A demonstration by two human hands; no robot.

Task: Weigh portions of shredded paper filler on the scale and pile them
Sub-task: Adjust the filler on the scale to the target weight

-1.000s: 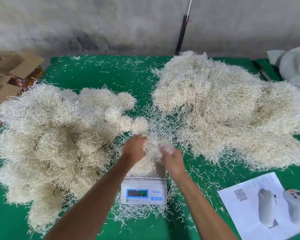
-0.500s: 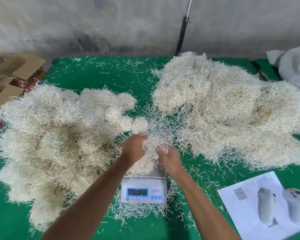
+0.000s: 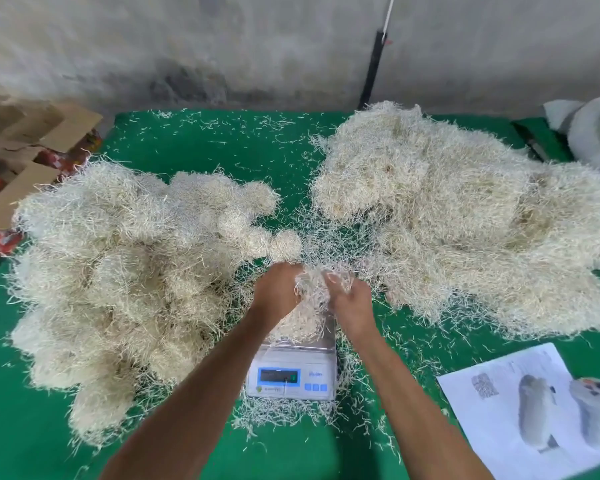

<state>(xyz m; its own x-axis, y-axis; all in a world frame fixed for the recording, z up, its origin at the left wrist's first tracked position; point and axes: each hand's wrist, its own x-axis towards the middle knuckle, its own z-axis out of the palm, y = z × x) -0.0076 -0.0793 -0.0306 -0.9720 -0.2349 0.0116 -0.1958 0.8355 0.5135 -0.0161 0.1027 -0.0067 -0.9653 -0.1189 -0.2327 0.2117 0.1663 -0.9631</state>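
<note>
A white digital scale (image 3: pixel 293 374) stands on the green table (image 3: pixel 222 147) near the front middle. A portion of pale shredded paper (image 3: pixel 298 323) lies on its steel pan. Above it, my left hand (image 3: pixel 278 287) and my right hand (image 3: pixel 350 299) both grip one tuft of shreds (image 3: pixel 310 282) between them, fingers curled into it. A lumpy pile of rounded portions (image 3: pixel 118 278) covers the table's left side. A bigger loose heap of shredded paper (image 3: pixel 465 216) fills the right side.
Loose shreds litter the cloth around the scale. A printed sheet (image 3: pixel 530 410) lies at the front right. Cardboard boxes (image 3: pixel 32 147) stand off the left edge, a white bag (image 3: pixel 593 133) at the far right, a dark pole (image 3: pixel 373 64) against the wall.
Both hands stayed over the scale pan, working the tuft; the right hand shifted slightly up and closer to the left hand. The piles have not moved.
</note>
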